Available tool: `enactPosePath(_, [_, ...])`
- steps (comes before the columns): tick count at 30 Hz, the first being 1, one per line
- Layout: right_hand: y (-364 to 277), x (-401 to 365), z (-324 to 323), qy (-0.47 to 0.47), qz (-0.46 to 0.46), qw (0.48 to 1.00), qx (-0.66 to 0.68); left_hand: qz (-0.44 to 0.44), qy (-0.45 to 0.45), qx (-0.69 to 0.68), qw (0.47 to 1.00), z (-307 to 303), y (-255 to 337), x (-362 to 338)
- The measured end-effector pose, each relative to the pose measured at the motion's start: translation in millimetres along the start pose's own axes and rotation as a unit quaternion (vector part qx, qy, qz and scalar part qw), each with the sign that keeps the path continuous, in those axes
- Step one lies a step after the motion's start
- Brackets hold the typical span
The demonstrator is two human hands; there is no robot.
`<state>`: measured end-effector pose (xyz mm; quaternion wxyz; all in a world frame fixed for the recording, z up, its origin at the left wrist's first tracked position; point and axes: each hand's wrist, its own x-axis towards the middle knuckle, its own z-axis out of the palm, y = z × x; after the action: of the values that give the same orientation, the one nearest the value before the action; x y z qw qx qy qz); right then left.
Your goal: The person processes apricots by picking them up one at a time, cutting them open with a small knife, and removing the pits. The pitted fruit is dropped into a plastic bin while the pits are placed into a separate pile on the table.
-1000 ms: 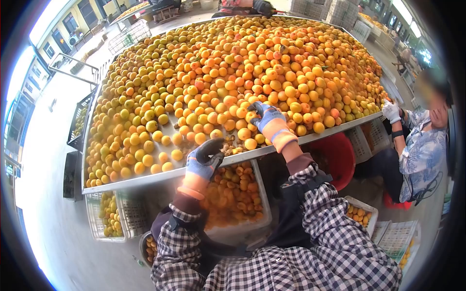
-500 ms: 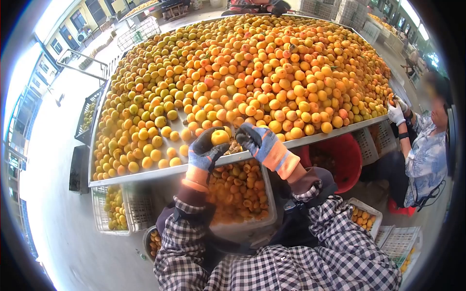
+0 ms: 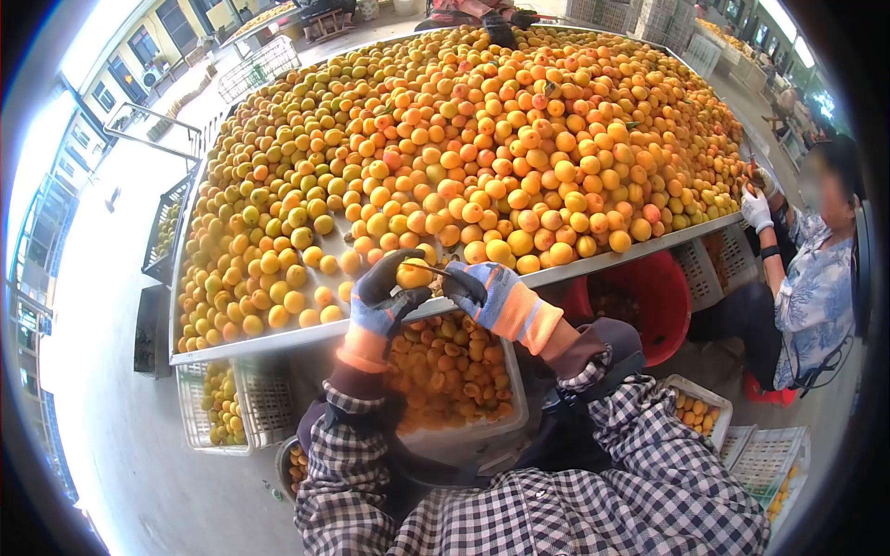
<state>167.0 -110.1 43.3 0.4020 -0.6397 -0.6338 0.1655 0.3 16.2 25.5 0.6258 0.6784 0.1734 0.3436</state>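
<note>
In the head view my left hand (image 3: 378,295), in a dark-palmed blue and orange glove, grips a yellow apricot (image 3: 412,274) above the near edge of the table. My right hand (image 3: 489,293), gloved alike, is closed around a thin, narrow tool (image 3: 430,269) that looks like a small knife. Its slim end lies against the top of the apricot. Beyond both hands, a broad heap of apricots (image 3: 501,148) covers the metal-rimmed table (image 3: 269,340). Below the hands stands a pale crate (image 3: 521,389) filled with split apricot halves (image 3: 450,366).
A red tub (image 3: 663,306) stands under the table edge, right of my arms. At the right sits a co-worker (image 3: 816,287) wearing white gloves. Crates with apricots (image 3: 222,403) stand at lower left, and another crate (image 3: 695,412) at lower right. Another person's arm (image 3: 499,28) reaches over the far edge.
My right hand has turned and come closer to my left, bringing the thin tool against the apricot. The person across the table has reached an arm over the fruit.
</note>
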Motion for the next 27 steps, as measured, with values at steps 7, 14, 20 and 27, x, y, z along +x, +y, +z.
enactPosePath(7, [0.4,-5.0,9.9,-0.003,-0.008,1.0,0.025,0.008,-0.002,0.048,0.999,-0.9,15.1,-3.8])
enactPosePath(14, [5.8,-8.6,11.2,-0.006,-0.065,0.997,0.042,0.013,-0.041,0.098,0.994,-5.8,24.9,-3.1])
enactPosePath(20, [0.7,-14.8,19.4,-0.015,-0.035,0.996,0.076,-0.023,-0.068,0.043,0.996,-4.3,21.8,-10.3])
enactPosePath(27, [-12.0,-7.8,16.1,0.027,-0.036,0.991,0.124,-0.048,-0.01,-0.142,0.989,10.9,18.9,-12.0])
